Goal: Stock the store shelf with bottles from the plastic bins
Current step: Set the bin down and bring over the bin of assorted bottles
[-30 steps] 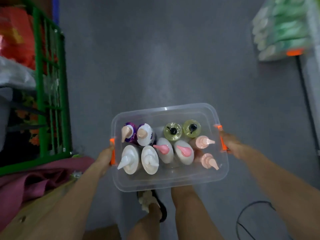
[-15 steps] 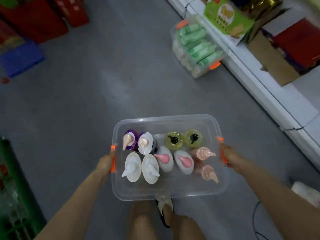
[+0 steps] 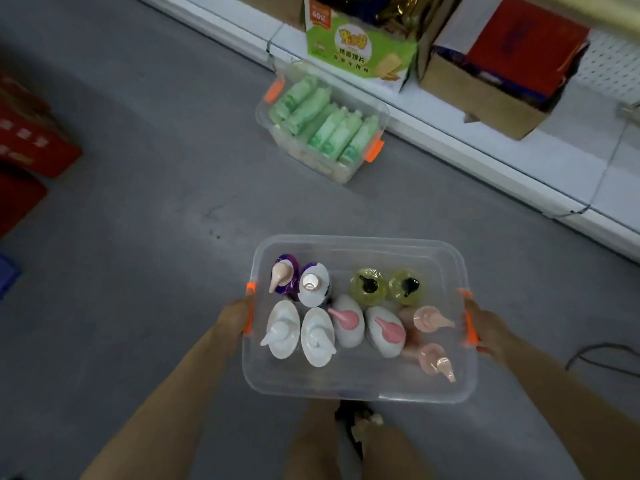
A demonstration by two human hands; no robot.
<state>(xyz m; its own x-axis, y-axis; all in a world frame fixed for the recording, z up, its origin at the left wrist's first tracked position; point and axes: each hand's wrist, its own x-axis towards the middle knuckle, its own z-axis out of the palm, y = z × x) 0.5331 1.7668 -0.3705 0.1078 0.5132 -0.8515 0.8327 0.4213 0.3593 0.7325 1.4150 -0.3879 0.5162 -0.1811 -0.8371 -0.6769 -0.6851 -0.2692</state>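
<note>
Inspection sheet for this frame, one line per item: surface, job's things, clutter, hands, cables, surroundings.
Surface: grey floor.
Job's things: carried bin holds ten upright pump bottles; floor bin in front of the white shelf holds green bottles lying down.
Clutter: green cracker box and open cardboard box on the shelf.
Hands: left hand and right hand grip the carried bin by its ends.
Cables: dark cable on the floor, right.
Surroundings: red crates at left.

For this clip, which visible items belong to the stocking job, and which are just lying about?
Job: carried clear bin, pump bottles, floor bin, green bottles, white shelf, left hand, right hand.
Lying about: cracker box, cardboard box, red cartons, black cable.
</note>
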